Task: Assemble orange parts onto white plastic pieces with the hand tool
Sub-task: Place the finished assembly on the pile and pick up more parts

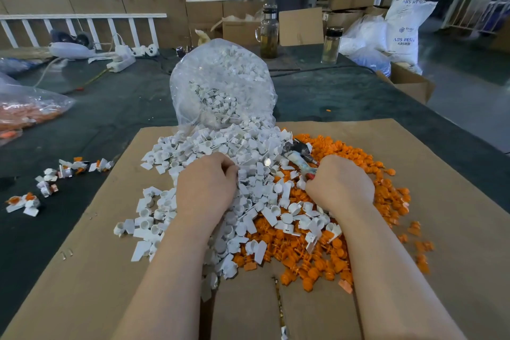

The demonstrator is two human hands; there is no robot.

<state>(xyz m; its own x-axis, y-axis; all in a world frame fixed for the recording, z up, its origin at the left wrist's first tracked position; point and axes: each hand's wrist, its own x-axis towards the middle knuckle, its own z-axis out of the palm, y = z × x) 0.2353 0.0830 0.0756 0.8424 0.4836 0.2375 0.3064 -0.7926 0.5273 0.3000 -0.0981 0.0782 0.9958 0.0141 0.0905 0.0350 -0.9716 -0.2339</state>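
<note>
On the flat brown cardboard sheet [414,174] covering my desk: heaped small white plastic pieces [220,152], left; loose orange plastic parts [303,254], right. Left hand [205,188] fingers curled, pinching a white piece (seemingly). Right hand [340,188] grips red-handled hand tool [300,160].

materials and finishes on my bench view

white plastic pieces [220,152]: hard moulded plastic, smooth, slight sheen. orange parts [356,154]: same kind of plastic, more matt. i see them on a brown cardboard sheet [441,174], matt, papery, a taped seam down the middle. clear bag [220,74] is thin glossy film, crinkled. table cover [345,91] looks like dark matt cloth. hand tool [299,156]: dull metal head, worn wrapped handle. two bottles [269,33] are clear and shiny, glass or plastic i can't tell.
</note>
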